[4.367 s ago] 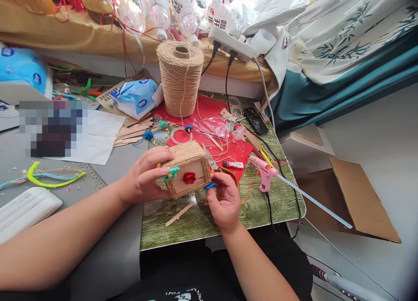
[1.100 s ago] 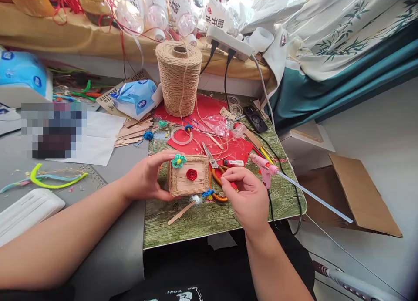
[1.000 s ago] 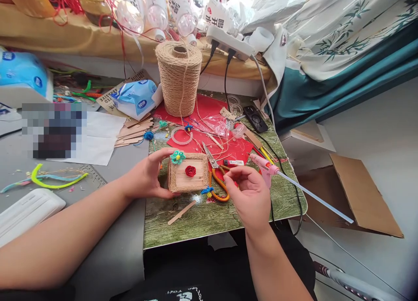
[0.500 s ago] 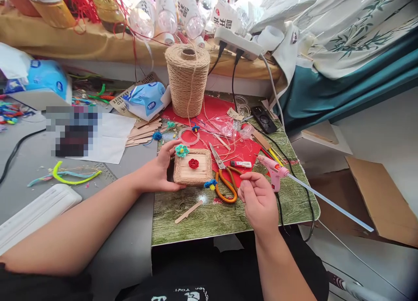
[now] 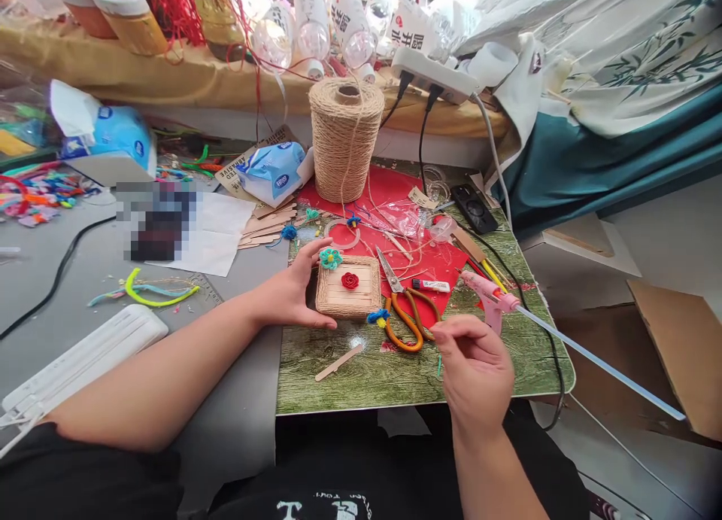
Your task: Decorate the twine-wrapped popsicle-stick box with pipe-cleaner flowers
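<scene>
On the left of the counter (image 5: 226,411), a yellow-green pipe cleaner (image 5: 131,285) lies bent on the grey surface. Farther right, wooden sticks (image 5: 269,223) are piled, with a loose blue flower (image 5: 289,232) beside them. The left hand (image 5: 290,287) comes in from the left, its grip curved around the left side of a square box (image 5: 361,302), thumb at the near edge and fingers at the far corner. The box sits near the middle, its panelled face turned up towards the wearer. Judging by this face, the twine border looks complete; a green flower (image 5: 330,259) sits at the far left corner and a red rose (image 5: 350,281) at the centre. A blue-and-yellow flower (image 5: 377,317) is at the near right corner; whether it is fixed cannot be told, nor what may be left on the hidden sides. Right of it lie scissors (image 5: 397,286). The right hand (image 5: 477,358), well apart from the box, has thumb and fingertips pressed together; whether they pinch anything thin cannot be told. Just beyond, a pink glue gun (image 5: 492,302) lies with its stick pointing right.
</scene>
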`<state>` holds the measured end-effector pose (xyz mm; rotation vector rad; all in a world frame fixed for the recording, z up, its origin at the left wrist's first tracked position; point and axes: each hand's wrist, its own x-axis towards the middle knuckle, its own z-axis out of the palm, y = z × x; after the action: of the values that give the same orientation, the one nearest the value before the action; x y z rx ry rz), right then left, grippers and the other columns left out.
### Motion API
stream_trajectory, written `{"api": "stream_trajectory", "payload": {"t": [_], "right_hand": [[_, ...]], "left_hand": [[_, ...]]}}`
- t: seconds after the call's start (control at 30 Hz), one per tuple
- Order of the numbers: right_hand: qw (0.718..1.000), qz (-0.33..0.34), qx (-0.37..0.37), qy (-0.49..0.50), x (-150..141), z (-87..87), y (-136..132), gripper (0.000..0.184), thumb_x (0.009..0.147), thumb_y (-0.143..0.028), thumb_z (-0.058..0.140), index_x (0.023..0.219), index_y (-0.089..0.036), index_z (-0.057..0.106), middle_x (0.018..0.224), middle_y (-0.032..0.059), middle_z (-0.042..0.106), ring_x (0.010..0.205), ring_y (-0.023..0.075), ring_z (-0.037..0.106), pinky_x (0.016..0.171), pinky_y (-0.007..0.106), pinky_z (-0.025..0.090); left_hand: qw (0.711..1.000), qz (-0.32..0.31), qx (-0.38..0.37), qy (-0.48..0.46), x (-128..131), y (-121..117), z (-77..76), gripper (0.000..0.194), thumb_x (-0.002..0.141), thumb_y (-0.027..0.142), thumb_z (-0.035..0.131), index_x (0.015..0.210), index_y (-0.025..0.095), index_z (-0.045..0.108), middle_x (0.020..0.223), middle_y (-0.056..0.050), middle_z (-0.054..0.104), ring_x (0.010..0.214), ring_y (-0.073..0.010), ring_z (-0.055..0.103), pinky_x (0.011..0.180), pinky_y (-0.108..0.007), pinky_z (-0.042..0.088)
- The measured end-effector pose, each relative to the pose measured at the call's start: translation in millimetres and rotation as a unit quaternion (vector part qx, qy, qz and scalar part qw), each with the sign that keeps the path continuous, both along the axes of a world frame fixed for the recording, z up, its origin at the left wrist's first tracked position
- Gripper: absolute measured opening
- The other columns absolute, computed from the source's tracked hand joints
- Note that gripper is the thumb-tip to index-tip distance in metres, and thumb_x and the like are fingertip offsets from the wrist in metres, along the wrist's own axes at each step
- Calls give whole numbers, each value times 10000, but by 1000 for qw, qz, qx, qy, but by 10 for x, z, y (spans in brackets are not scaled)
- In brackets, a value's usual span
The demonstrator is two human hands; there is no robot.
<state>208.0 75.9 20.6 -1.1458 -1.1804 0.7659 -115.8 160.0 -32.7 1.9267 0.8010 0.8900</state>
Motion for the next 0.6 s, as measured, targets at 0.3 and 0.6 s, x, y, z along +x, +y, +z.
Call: {"api": "stream_trajectory", "payload": {"t": [0.3, 0.6], "right_hand": [[988, 146, 16, -45, -101, -16, -175, 145, 857, -124, 853, 831, -246, 778, 821, 34, 736, 801, 222, 719, 778, 390, 588], [830, 365, -316, 281, -663, 3, -502, 380, 1066, -488, 597, 1180, -192, 807, 588, -38, 567, 412, 71, 420, 439, 221, 366]], "left_hand": [[959, 150, 233, -54, -1, -30, 236, 572, 971, 491, 715, 1475, 279, 549, 1430, -156, 615, 1358, -315, 588, 1157, -522, 487], [861, -90, 497, 51, 339, -339, 556, 233, 912, 379, 817, 982, 202, 683, 786, -15, 703, 648, -157, 595, 556, -332, 442]]}}
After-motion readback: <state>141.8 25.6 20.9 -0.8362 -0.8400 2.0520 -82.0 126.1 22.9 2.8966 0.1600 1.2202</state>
